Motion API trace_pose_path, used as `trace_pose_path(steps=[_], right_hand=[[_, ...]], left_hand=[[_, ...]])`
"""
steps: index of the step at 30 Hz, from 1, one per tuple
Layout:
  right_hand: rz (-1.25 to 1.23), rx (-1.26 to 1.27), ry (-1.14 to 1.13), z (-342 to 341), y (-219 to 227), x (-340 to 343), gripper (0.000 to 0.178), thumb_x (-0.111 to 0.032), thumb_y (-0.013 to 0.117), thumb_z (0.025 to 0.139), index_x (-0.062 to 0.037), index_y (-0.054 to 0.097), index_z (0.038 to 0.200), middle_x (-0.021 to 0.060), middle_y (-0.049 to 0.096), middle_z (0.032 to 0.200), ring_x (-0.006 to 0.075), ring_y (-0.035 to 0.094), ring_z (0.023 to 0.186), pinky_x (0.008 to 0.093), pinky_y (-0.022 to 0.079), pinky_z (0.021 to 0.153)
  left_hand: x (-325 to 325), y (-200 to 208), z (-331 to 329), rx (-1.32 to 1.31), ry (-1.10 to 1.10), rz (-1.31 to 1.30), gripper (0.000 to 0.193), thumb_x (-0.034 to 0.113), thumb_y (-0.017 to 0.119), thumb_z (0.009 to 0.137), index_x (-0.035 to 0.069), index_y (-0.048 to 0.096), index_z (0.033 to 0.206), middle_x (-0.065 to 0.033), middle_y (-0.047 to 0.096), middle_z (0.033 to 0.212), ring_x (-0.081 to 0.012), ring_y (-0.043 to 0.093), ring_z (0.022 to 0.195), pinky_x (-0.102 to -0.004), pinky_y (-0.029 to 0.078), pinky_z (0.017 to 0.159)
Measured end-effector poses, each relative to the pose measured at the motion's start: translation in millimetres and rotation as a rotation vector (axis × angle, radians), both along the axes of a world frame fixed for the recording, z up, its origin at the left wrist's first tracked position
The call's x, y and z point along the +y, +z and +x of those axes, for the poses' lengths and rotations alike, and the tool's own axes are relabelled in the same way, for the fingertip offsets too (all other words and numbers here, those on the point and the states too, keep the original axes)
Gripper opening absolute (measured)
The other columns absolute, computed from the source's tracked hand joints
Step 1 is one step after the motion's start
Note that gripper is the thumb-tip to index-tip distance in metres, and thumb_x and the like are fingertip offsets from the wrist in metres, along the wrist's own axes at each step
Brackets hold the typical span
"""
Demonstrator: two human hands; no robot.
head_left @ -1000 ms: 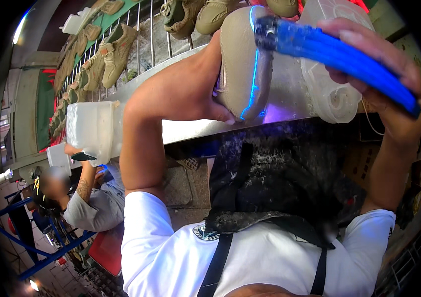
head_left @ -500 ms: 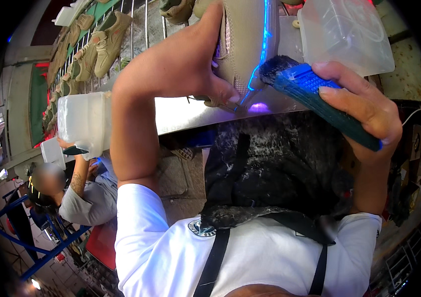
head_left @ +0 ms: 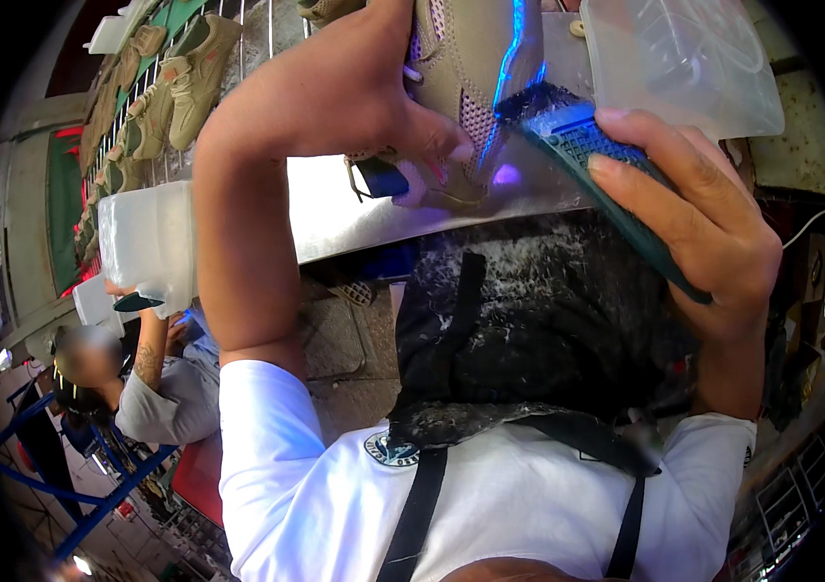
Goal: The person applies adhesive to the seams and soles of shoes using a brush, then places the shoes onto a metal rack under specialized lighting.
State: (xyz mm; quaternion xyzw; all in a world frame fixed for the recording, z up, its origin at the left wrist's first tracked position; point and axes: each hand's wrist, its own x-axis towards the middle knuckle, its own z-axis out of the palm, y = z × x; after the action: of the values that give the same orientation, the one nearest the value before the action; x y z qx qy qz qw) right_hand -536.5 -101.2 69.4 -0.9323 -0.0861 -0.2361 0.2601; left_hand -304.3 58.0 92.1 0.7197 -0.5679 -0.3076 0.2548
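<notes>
A tan shoe (head_left: 475, 68) with a perforated mesh panel is held over the metal worktop, and its top end runs out of the picture. My left hand (head_left: 383, 116) is closed around its side, the thumb pressed on the mesh near the lower end. A bright blue glowing line runs along the shoe's right edge. My right hand (head_left: 713, 194) grips a brush (head_left: 568, 136) with a blue-green handle and dark bristles. The bristle end meets the shoe at the glowing line. Most of my left fingers are hidden behind the shoe.
Several tan shoes (head_left: 201, 78) stand on a wire rack at the left. A clear plastic box (head_left: 689, 63) sits right of the shoe, and another translucent tub (head_left: 146, 233) hangs at the worktop's (head_left: 335, 218) left. Further left, a person in a grey shirt (head_left: 170, 407) sits working.
The shoe has turned in my left hand, so more of its mesh side and a dark blue part near its lower end show. The brush has shifted slightly along the glowing edge.
</notes>
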Motion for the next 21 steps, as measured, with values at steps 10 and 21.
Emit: trace_pose_path(steps=[10, 21], right_hand=[[0.278, -0.084, -0.016, 6, -64, -3, 0.034, 0.009, 0.07, 0.079, 0.0091, 0.069, 0.113, 0.0289, 0.066, 0.12, 0.0347, 0.069, 0.108, 0.0371, 0.055, 0.094], [1.048, 0.263, -0.183, -42, -63, -14, 0.035, -0.006, 0.068, 0.091, 0.0164, 0.06, 0.118, 0.0237, 0.071, 0.1, 0.0233, 0.073, 0.081, 0.033, 0.062, 0.073]], left_hand=[[-9, -6, 7, 0.103, 0.04, 0.028, 0.112, 0.007, 0.089, 0.069, -0.008, 0.012, 0.149, -0.0231, 0.058, 0.124, -0.0201, 0.065, 0.104, -0.032, 0.059, 0.085], [24, -36, 1, 0.42, 0.298, -0.024, 0.1, 0.004, 0.092, 0.067, 0.004, 0.032, 0.147, -0.0117, 0.062, 0.122, -0.0211, 0.062, 0.113, -0.0374, 0.054, 0.093]])
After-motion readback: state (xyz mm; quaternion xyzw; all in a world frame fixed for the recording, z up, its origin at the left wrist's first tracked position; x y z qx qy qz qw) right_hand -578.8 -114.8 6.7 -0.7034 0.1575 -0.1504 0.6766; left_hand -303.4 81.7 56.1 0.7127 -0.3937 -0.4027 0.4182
